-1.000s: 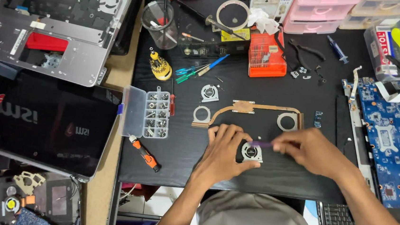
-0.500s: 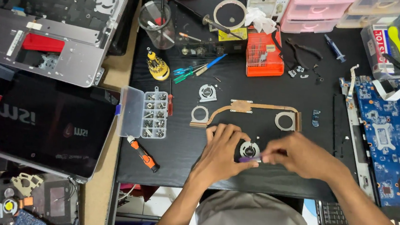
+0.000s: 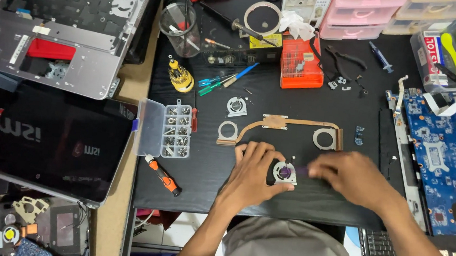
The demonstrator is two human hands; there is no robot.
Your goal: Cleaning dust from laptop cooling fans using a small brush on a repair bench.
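I'm pinning the small round grey fan (image 3: 284, 172) with my left hand (image 3: 251, 176), its grip closed around it; my right hand (image 3: 351, 178) is pinching a thin purple tool (image 3: 301, 170).

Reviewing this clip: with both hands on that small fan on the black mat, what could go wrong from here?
1. The left hand only pins the small fan by its edge while the right hand works a thin purple tool at its hub; a slip could nick the blades.
2. The copper heat pipe lies just beyond the fingers; a nudge might bend it.
3. The open screw box sits near the left forearm and could get knocked, spilling screws.
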